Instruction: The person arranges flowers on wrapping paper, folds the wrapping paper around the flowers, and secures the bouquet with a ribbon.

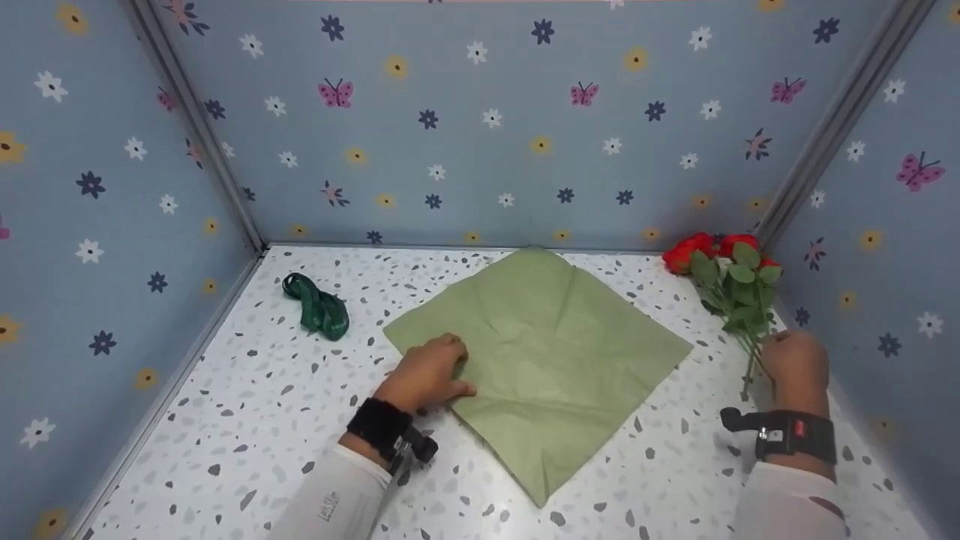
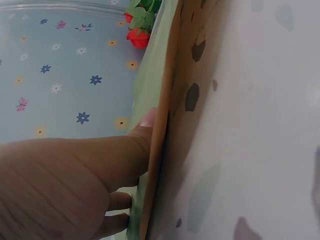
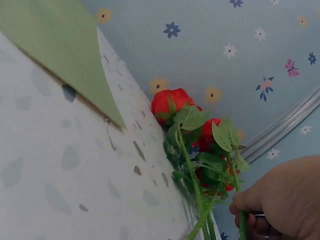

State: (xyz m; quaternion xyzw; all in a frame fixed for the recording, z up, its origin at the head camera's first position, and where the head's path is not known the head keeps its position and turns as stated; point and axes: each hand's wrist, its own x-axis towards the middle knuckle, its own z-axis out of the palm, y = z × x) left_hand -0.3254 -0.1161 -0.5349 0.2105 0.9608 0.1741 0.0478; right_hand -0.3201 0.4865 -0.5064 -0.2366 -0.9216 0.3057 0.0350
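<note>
A square sheet of green wrapping paper (image 1: 555, 330) lies with its corners pointing front, back and to the sides. My left hand (image 1: 427, 371) rests on its left edge, thumb and fingers spread on the green surface; in the left wrist view the thumb (image 2: 135, 142) lies along that edge. At the right, my right hand (image 1: 799, 364) pinches the stem (image 3: 235, 175) of one red rose. Other red roses (image 1: 688, 253) with green leaves lie beside it, their stems (image 3: 197, 195) outside the grip. Some of the right fingers are hidden behind the hand.
A looped bundle of dark green ribbon (image 1: 321, 309) lies at the left on the speckled white table (image 1: 255, 420). Blue flower-patterned panels (image 1: 465, 135) stand at the back and both sides; the roses lie close to the back right corner.
</note>
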